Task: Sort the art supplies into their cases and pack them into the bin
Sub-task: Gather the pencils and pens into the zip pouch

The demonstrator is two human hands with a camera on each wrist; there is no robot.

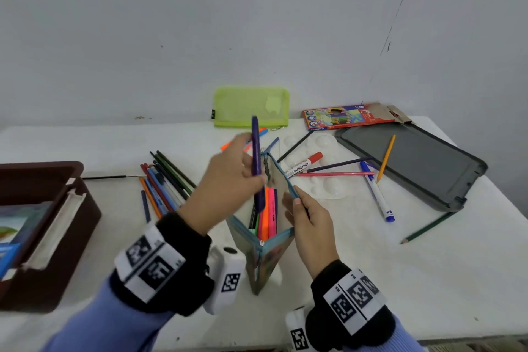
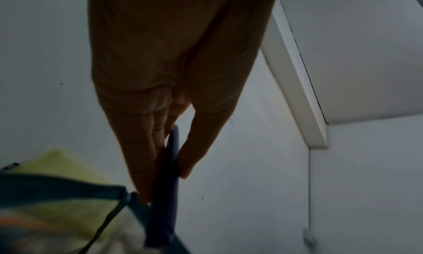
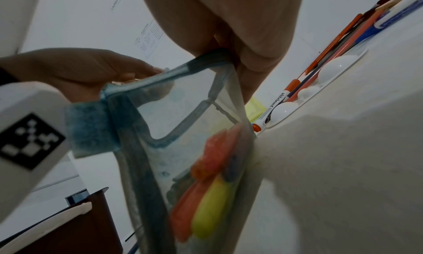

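Pouch (image 1: 264, 240) is the thing to watch: soft mesh with blue trim, standing on its end on the worktop (image 1: 371, 280), mouth up, and it only stays open because it's being held. It looks floppy, so it'd probably sag shut or tip if let go. Right hand (image 1: 307, 218) pinches the far lip of the mouth between thumb and fingers, which seems the sensible spot, since the trimmed edge is the stiffest part. Left hand (image 1: 228, 177) has its grip closed around a purple marker (image 1: 257, 163), held nearly upright with the lower end already down in the mouth, next to the orange, pink and green pens inside. Markers like that are light, rigid and a bit slick, so a light mid-barrel pinch should do.

Worktop is white, looks cloth-covered, and sits against a plain pale wall. Loose pencils (image 1: 163, 180) are fanned out to the left, and a whiteboard marker (image 1: 304, 164) lies across a white palette (image 1: 328, 186). A green pouch (image 1: 251, 107) leans at the wall, with a pencil box (image 1: 345, 116) and a grey lid (image 1: 414, 166) to the right. Brown bin (image 1: 43, 231) is at the left edge.
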